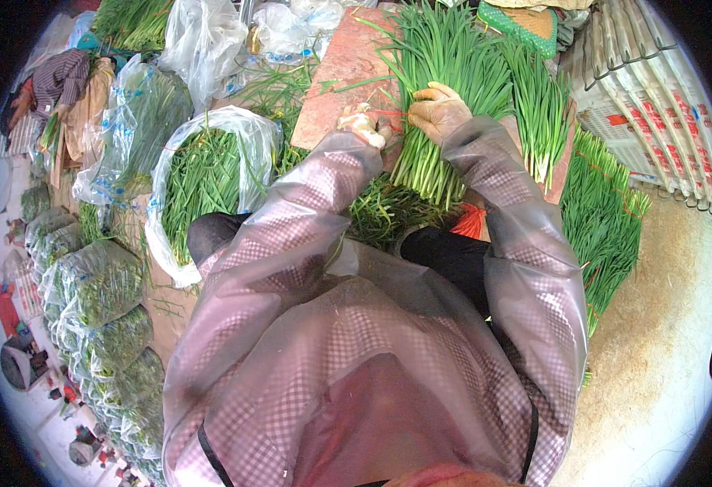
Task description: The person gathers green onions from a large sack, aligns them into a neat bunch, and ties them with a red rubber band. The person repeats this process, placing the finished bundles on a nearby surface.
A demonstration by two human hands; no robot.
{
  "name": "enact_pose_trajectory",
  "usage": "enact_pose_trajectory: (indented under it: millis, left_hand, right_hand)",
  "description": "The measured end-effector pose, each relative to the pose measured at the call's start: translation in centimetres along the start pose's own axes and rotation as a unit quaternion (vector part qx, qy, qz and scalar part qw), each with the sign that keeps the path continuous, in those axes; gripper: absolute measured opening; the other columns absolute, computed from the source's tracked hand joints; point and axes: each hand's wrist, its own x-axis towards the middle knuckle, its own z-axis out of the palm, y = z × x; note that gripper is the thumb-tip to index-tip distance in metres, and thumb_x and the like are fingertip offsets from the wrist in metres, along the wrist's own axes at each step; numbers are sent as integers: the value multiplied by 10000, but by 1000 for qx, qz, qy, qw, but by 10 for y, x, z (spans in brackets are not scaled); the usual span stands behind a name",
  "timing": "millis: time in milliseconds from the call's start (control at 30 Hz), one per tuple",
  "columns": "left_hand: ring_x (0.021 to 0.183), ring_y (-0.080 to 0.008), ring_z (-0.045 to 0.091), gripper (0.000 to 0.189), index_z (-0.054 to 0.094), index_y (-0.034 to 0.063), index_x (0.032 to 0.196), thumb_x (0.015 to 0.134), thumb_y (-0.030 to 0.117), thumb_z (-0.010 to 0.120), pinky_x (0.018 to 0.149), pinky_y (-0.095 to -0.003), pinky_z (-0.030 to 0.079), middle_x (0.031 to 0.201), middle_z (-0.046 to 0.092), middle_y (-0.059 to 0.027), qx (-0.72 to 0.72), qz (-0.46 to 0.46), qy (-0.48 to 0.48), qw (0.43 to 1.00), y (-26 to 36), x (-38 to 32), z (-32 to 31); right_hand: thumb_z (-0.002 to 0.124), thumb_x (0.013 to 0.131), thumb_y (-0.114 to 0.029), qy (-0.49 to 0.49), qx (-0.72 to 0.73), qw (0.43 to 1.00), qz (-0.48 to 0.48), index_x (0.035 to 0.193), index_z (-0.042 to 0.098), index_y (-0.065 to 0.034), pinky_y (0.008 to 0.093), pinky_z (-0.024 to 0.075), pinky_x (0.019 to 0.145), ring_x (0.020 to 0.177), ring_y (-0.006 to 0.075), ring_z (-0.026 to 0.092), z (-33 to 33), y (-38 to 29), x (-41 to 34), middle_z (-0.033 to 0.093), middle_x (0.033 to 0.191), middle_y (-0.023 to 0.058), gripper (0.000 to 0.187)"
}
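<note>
My left hand, in a pale glove, is closed on a thin red string over a reddish board. The string runs taut across to my right hand, also gloved, whose fingertips pinch it. That hand rests against a thick bunch of green garlic chives, whose pale stem ends point towards me. To its right, a smaller bunch of chives lies on the board. A tuft of red strings hangs below the bunch, by my dark-trousered leg. What my fingers hide of the string cannot be seen.
Left of me stands an open plastic bag of chives. Filled bags line the far left, where a bent-over person is partly visible. Tied chives stand at right, below stacked printed sacks. Loose trimmings lie below the board.
</note>
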Motion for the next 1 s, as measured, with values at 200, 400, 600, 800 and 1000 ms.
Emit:
enact_pose_trajectory:
  millis: [200, 400, 600, 800, 1000]
  left_hand:
    - [994, -223, 607, 266, 717, 119, 946, 774, 316, 668, 835, -375, 473, 1015, 644, -124, -289, -129, -66, 946, 11, 32, 4]
    - [1020, -229, 592, 278, 671, 96, 1017, 821, 292, 640, 872, -365, 463, 1030, 635, -124, -312, -114, -80, 940, 18, 52, 22]
    - [1045, -234, 577, 294, 625, 73, 1088, 868, 268, 613, 910, -356, 454, 1044, 627, -125, -359, -72, -30, 930, 28, 32, 33]
    - [1070, -240, 562, 311, 580, 50, 1158, 915, 244, 586, 948, -346, 444, 1058, 618, -125, -400, -56, -5, 915, 17, -11, 29]
    - [941, -255, 606, 276, 597, 53, 1153, 918, 198, 605, 860, -371, 480, 1000, 648, -99, -829, -189, -51, 524, -32, -7, 43]
  right_hand:
    - [618, 867, -260, 32, 6, 999, 1, 932, 699, -101, 433, 339, 1056, 1066, 237, 588, 1, 1, -3, 674, 987, 81, 190]
    - [588, 883, -232, 120, 36, 991, -44, 964, 678, -134, 440, 329, 1049, 1055, 217, 605, -2, -6, 0, 678, 1007, 45, 157]
    - [582, 799, -154, 178, -69, 971, -147, 877, 641, -128, 490, 321, 1046, 1061, 180, 621, -29, -38, 17, 678, 1031, 8, 101]
    - [594, 861, -118, 158, 94, 975, -122, 977, 653, -65, 426, 384, 1021, 1100, 241, 613, -21, -72, 23, 664, 1110, 105, 141]
    - [600, 929, -178, 98, 226, 949, 194, 1125, 648, -16, 275, 479, 892, 1025, 203, 630, 23, -63, 19, 654, 1137, 125, 259]
